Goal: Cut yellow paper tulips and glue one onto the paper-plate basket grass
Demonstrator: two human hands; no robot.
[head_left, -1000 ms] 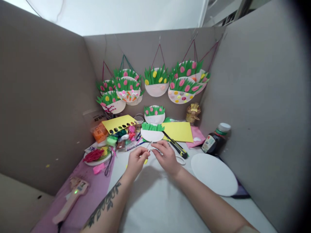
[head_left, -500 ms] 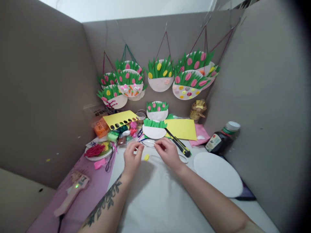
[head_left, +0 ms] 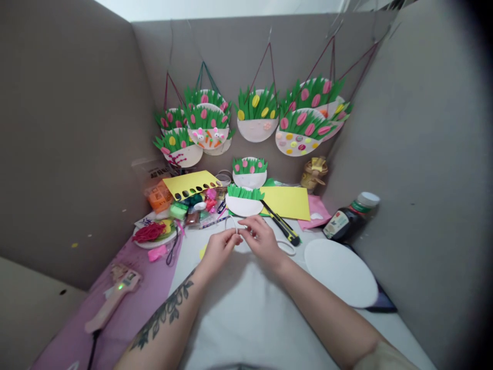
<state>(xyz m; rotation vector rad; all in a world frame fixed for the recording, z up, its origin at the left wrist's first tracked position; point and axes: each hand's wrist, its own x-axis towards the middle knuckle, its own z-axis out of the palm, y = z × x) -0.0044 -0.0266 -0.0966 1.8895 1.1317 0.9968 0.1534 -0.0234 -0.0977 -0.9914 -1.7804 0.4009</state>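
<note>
Both my hands meet over the middle of the white table. My left hand [head_left: 222, 246] is closed in a pinch on a thin white ring, which looks like a narrow roll of tape [head_left: 230, 222], held upright. Against the ring's right side, my right hand [head_left: 262, 239] has its thumb and index finger bent at the edge; its fingertips are partly hidden. A small yellow paper piece [head_left: 203, 251] lies beside my left hand, partly covered by it. Behind the hands, a half paper plate [head_left: 244, 207] with green paper grass stands near another with pink eggs [head_left: 249, 180].
A black-and-yellow cutter [head_left: 283, 226] and a second white ring [head_left: 287, 248] lie right of my hands. Further right are a dark bottle [head_left: 350, 216] and a white paper plate [head_left: 341, 272]. A pink glue gun [head_left: 113, 303] lies at left. Decorated plates [head_left: 257, 131] hang behind.
My hands have come together, and the white ring has turned from lying flat to upright between them. The yellow piece is now farther left, beside my left hand. The view has shifted slightly.
</note>
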